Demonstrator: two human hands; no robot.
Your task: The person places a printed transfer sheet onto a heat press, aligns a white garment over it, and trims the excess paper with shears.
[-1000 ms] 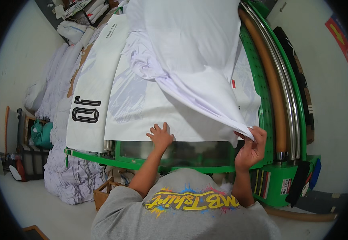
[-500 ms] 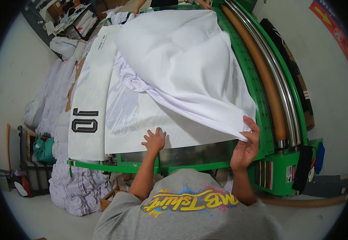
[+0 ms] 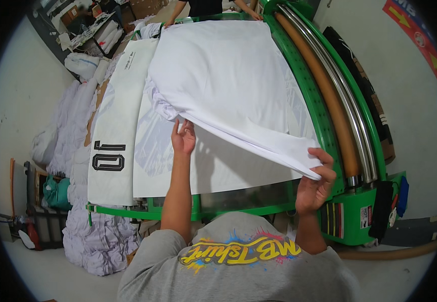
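A large white fabric sheet (image 3: pixel 228 75) lies across the green-framed machine table, its near edge folded and bunched toward the left. My right hand (image 3: pixel 315 182) pinches its near right corner, raised above the table. My left hand (image 3: pixel 184 137) is palm up with bent, parted fingers, the tips at the fabric's bunched edge. Under the fabric is a white printed sheet (image 3: pixel 218 173) with pale grey streaks. Left of it, another printed sheet (image 3: pixel 110 105) bears large black digits. At the far edge, a co-worker's hands (image 3: pixel 169 23) are by the fabric's far corners.
The green machine frame (image 3: pixel 309 110) borders the table on the right, beside a brown roller (image 3: pixel 324 90) and shiny metal bars (image 3: pixel 346 90). Piles of white cloth (image 3: pixel 95 236) fill the floor at left. A teal bundle (image 3: pixel 56 192) sits near a black crate.
My left hand has left the printed sheet and risen to the fabric's bunched edge. The far part of the fabric has settled flatter. My right hand keeps its corner, slightly nearer and to the right.
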